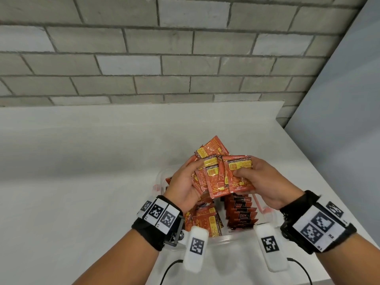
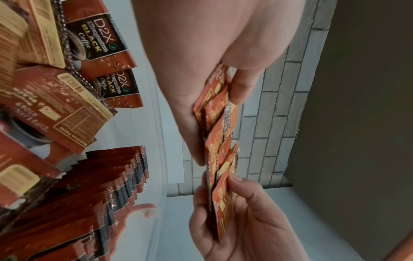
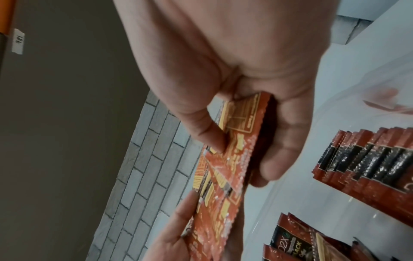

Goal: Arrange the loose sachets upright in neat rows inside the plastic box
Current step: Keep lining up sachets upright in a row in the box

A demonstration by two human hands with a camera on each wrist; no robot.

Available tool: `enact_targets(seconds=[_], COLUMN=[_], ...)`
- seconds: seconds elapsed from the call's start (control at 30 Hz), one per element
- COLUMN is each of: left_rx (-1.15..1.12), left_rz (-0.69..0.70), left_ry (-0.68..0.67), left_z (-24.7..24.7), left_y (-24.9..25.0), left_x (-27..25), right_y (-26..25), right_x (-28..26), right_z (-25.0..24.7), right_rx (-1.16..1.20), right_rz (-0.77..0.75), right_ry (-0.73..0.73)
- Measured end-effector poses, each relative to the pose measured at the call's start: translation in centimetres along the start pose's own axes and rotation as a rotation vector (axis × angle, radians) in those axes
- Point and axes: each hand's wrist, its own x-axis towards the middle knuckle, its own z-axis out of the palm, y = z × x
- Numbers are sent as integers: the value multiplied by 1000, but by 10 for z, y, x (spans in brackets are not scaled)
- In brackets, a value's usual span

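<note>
White table (image 1: 102, 171): two hands share one sachet fan (image 1: 222, 175) above one plastic box (image 1: 230, 239).

Head looks down; wrist views close, sharing sachets (image 2: 220, 134).

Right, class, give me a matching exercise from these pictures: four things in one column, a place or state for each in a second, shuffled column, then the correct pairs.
Things
1. fanned bunch of sachets
2. neat row of sachets
3. plastic box
4. wrist bands

Places or states
A. stands on the white counter
B. upright inside the box, on its right side
C. carry black and white square markers
D. held above the box by the left hand and the right hand

Pairs: 1-D, 2-B, 3-A, 4-C
</note>
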Motion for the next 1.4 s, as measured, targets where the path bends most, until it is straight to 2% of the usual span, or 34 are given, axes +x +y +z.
enact_targets(seconds=[0.17,0.37,0.7,0.9,1.0,1.17,1.4], left_rx=[18,56,97,-11,10,144,216], left_rz=[6,31,-19,-36,-41,-23,-77], left_ry=[-15,-29,102,55,1,-35,-71], left_z=[-3,-2,1,-3,-2,2,2], left_y=[1,-5,-1,1,0,-3,-1], left_x=[-2,-1,1,2,2,2,1], right_y=[2,5,7,10,11,10,3], right_x=[0,-1,0,6,10,11,12], right_z=[-2,8,6,-6,-7,0,-1], right_rx=[121,51,13,263,383,367,266], right_rz=[-34,-51,-77,-54,-24,12,-37], right_ry=[49,12,21,66,55,0,7])
